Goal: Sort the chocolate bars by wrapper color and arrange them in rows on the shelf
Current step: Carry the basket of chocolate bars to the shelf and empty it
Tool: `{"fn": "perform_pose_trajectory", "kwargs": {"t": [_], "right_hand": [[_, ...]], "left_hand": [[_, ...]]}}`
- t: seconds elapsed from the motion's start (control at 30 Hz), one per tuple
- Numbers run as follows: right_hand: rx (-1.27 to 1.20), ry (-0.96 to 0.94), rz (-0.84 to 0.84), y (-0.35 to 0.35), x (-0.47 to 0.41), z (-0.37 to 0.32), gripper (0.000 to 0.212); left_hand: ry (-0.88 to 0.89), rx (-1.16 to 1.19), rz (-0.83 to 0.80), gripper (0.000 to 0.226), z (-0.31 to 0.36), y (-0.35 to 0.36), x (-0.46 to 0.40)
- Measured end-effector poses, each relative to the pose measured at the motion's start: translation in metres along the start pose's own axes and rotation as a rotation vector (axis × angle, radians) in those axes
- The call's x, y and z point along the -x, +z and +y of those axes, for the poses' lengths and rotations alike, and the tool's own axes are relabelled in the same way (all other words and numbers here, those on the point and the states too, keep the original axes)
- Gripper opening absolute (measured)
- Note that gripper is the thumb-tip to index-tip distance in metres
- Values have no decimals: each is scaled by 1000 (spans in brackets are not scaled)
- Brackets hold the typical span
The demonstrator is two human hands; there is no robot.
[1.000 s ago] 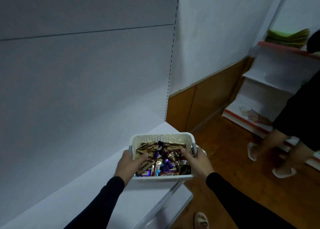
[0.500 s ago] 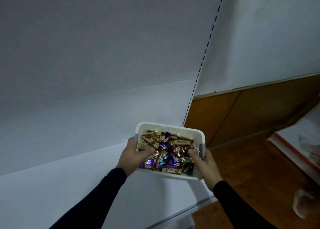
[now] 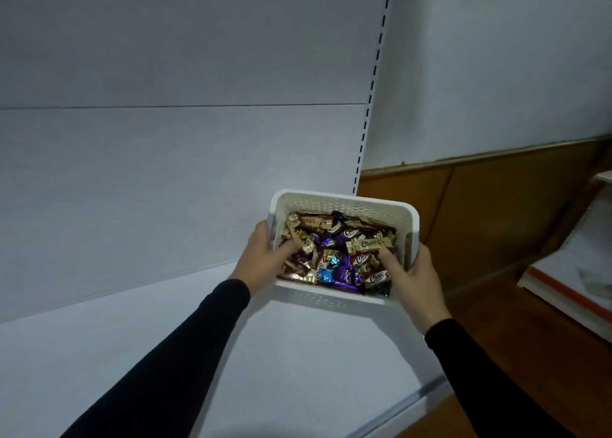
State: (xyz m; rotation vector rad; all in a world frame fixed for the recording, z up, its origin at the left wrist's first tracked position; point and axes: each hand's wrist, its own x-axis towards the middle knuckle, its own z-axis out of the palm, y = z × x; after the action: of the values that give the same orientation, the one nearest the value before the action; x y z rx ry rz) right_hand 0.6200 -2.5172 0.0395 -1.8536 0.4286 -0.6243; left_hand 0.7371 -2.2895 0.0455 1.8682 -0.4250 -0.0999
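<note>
Chocolate bars (image 3: 337, 254), gold, brown, purple and blue wrappers all jumbled, fill the white perforated basket (image 3: 344, 300) in my one head view; none lies on the shelf (image 3: 298, 355) yet. I judge we are at the very start: bringing the basket to the white shelf, sorting not begun. My left hand (image 3: 265, 260) grips the basket's left wall, thumb curled over the rim onto the bars, fingers outside. My right hand (image 3: 415, 277) grips the right wall likewise, thumb inside on the wrappers. Both arms in black sleeves (image 3: 185, 348) reach forward, and I read the basket as lifted off the shelf board near its right end, beside the slotted upright (image 3: 371, 83). Next, I think, the basket must be set down flat, freeing a hand to pick out one colour
</note>
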Motion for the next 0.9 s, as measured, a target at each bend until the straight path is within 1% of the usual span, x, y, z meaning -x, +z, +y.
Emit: {"fn": "perform_pose_trajectory", "kwargs": {"t": [0.07, 0.1, 0.13, 0.17, 0.2, 0.27, 0.3, 0.4, 0.47, 0.57, 0.6, 0.67, 0.77, 0.83, 0.87, 0.9], "right_hand": [[-16, -43, 23, 4, 11, -1, 44], [-33, -56, 29, 7, 19, -2, 43], [-52, -68, 25, 10, 28, -2, 43], [-72, -73, 12, 13, 37, -3, 46], [-94, -77, -6, 16, 47, -4, 56], [-142, -53, -79, 18, 65, -3, 82], [-153, -53, -122, 16, 70, 0, 85], [-97, -89, -232, -1, 72, 9, 70], [-91, -113, -313, -11, 66, 12, 75], [-99, -119, -398, -14, 60, 8, 68], [-111, -135, -416, -14, 59, 8, 71], [-90, -167, -430, -15, 58, 12, 83], [-38, -169, -435, -17, 56, 17, 107], [43, -194, -424, -15, 54, 21, 113], [98, -210, -418, -13, 55, 21, 113], [138, -219, -410, -11, 55, 22, 112]], "left_hand": [[-2, -119, 29, 66, -2, -3, 1], [-9, -161, 28, 64, 1, -5, 7], [-17, -155, 28, 61, 3, -6, 15], [-37, -119, 7, 63, 5, -8, 23], [-41, -84, -11, 74, 4, -11, 30], [-63, -85, -62, 107, 0, -21, 42], [-70, -101, -82, 118, -2, -25, 48], [-55, -99, -91, 132, -12, -27, 54], [-38, -79, -75, 134, -13, -23, 57], [-41, -65, -44, 134, -17, -18, 55], [-53, -48, -34, 134, -18, -17, 51], [-52, -23, -20, 131, -19, -14, 45], [-58, 34, -60, 118, -14, -9, 33], [-71, 48, -107, 113, -11, -8, 30], [-89, 4, -132, 112, -12, -10, 30], [-115, -92, -150, 115, -15, -14, 31]]}}
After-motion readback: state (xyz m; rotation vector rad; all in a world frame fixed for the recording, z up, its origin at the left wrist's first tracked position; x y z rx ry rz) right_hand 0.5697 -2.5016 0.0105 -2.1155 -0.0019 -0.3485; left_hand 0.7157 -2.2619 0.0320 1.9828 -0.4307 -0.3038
